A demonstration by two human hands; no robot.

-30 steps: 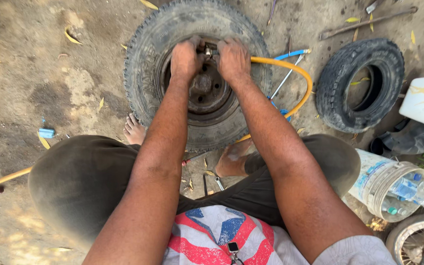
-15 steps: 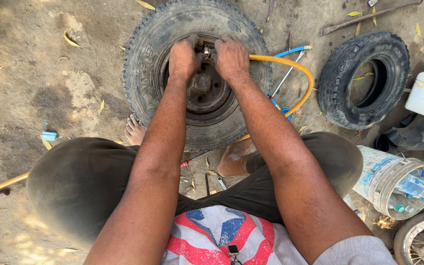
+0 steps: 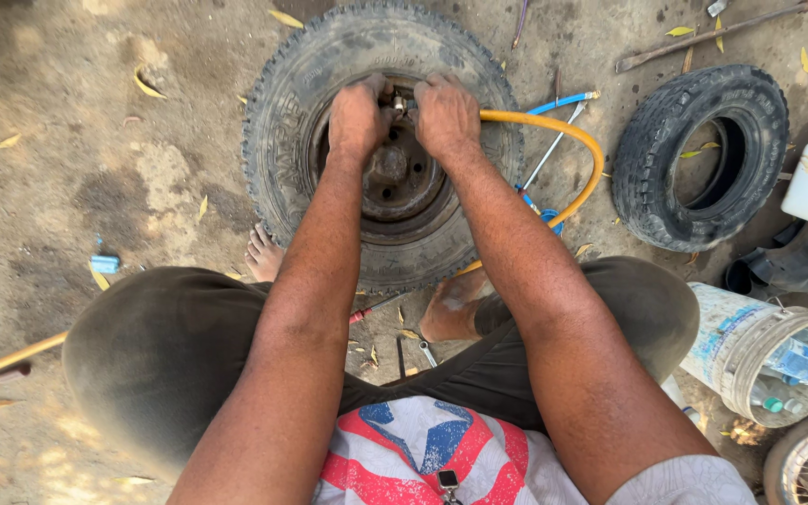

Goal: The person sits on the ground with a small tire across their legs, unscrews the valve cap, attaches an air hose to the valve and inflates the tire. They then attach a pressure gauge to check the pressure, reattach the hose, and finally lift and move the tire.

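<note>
Both fists hide the small metal fitting point(image 3: 397, 100) at the large tyre point(image 3: 282, 122) rim: left hand point(image 3: 357, 117) and right hand point(image 3: 446, 114) pinch it together. An orange hose point(image 3: 563, 131) curves rightward, toward a smaller tyre point(image 3: 647, 187).

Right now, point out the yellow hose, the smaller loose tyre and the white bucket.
yellow hose point(image 3: 580, 140): head view, on its curved bend right of the wheel.
smaller loose tyre point(image 3: 652, 178): head view, on its left sidewall.
white bucket point(image 3: 722, 332): head view, on its outer wall.
</note>
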